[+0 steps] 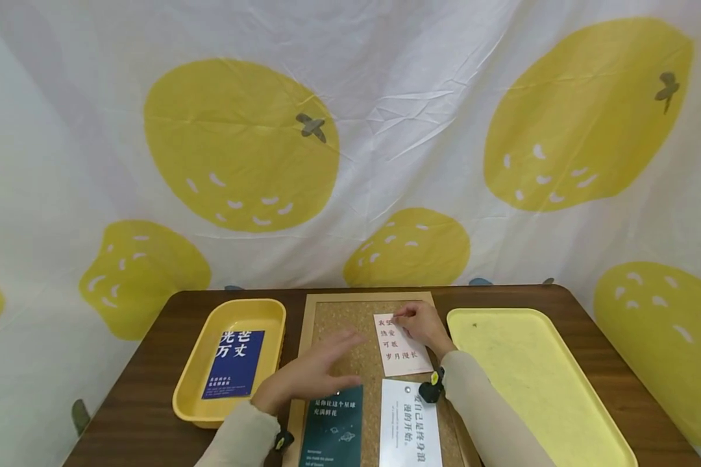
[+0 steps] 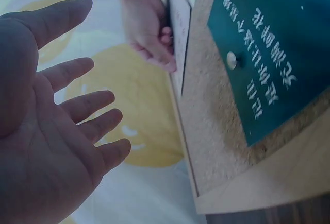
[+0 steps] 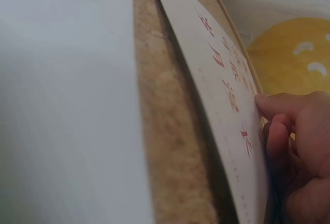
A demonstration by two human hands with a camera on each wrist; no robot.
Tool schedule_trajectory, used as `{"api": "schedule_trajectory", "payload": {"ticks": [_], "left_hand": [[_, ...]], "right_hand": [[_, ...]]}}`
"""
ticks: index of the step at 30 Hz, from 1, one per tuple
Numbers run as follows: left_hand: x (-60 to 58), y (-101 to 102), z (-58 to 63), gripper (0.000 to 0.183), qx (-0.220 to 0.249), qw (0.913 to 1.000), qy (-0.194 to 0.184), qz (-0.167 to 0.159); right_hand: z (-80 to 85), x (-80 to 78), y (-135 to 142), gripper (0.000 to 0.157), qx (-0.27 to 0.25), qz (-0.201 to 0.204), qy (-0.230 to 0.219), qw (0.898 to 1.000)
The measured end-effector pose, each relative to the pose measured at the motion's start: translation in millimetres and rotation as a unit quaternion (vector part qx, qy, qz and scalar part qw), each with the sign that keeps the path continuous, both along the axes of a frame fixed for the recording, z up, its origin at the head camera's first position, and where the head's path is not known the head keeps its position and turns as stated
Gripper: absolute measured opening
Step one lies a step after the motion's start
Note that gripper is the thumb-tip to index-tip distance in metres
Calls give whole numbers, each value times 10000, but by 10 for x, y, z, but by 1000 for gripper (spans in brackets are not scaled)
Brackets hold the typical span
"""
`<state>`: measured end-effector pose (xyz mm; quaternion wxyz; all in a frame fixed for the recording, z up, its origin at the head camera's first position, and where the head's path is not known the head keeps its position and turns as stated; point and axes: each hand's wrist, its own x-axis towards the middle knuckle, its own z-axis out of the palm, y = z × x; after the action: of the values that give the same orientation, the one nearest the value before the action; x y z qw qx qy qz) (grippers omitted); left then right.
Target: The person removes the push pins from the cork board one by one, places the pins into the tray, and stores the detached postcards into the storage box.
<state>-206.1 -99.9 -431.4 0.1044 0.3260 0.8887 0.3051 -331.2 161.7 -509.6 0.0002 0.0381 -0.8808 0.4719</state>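
A pale pink card [image 1: 403, 353] with red characters lies on the upper right of the cork board [image 1: 339, 318]. My right hand [image 1: 423, 324] has its curled fingertips at the card's top edge; whether a pin is between them, I cannot tell. In the right wrist view the lower part of the card [image 3: 227, 116] stands a little off the cork. My left hand [image 1: 318, 370] hovers over the board's left side, fingers spread and holding nothing. Below it is a dark green card [image 1: 333, 431], fixed by a metal pushpin [image 2: 231, 60]. A white card [image 1: 409, 421] hangs below the pink one.
Left of the board stands a yellow basket [image 1: 189, 389] with a blue card [image 1: 233, 366] inside. A pale yellow tray [image 1: 537, 370] lies on the right. Behind the brown table [image 1: 146, 395] hangs a lemon-print cloth [image 1: 374, 78].
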Motion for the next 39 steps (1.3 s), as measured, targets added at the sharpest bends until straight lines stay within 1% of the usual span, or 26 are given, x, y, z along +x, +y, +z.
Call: {"api": "schedule_trajectory", "payload": {"ticks": [3,5,8,11,14,17,19,25,34,37,39], "left_hand": [[-16,73,-34,65,-202,9998,-72,-21],[-40,128,-68,64,-346,9993,-114,-106],[-75,215,-125,62,-560,9980,-143,-270],[-94,299,-175,60,-733,9961,-39,-490],[-96,372,-217,59,-891,9941,97,-609],[-88,433,-239,59,-1087,9918,274,-616],[-81,466,-246,59,-1199,9905,328,-580],[-100,543,-261,59,-1480,9880,173,-400],[-168,653,-297,59,-1796,9827,204,-402],[-183,689,-324,60,-1881,9813,159,-372],[-197,708,-343,61,-1920,9808,55,-329]], "right_hand": [[0,2,-4,8,15,-2,37,10000],[1,2,-7,8,7,-2,63,10000],[-1,7,-11,7,-19,-25,-11,10000],[-13,7,-10,7,-5,-43,-49,10000],[-29,6,-9,7,0,-33,-38,10000],[-43,4,-9,7,14,-23,-10,10000],[-44,5,-11,7,37,-16,20,10000],[-23,10,-17,6,55,-21,66,10000],[-18,12,-6,6,105,-10,233,9997],[-23,11,-7,6,102,-15,265,9996],[-29,8,-7,5,122,-20,311,9994]]}}
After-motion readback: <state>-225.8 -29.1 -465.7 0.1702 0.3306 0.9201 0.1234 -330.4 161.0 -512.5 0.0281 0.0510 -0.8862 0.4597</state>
